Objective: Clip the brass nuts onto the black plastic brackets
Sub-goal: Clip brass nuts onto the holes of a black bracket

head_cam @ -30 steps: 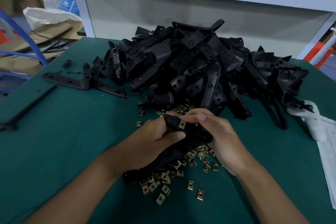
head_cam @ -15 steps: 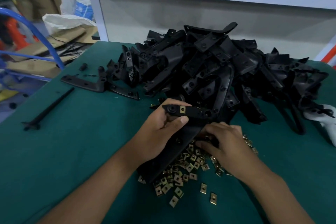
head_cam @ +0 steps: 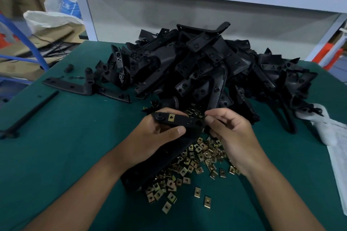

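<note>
While the bracket (head_cam: 180, 121) with one nut (head_cam: 171, 117) clipped on stays gripped in the left hand (head_cam: 150, 137), the right hand (head_cam: 231, 133) has come up off the loose nuts (head_cam: 197, 161), pinching something tiny at its end.

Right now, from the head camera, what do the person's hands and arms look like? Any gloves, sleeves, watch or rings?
Both hands are bare: no gloves on the left hand or the right hand. Both forearms are uncovered right to the bottom edge of the picture, so no sleeve shows. No watch, wristband or ring can be seen on either one. Fingernails look short and plain.
</note>
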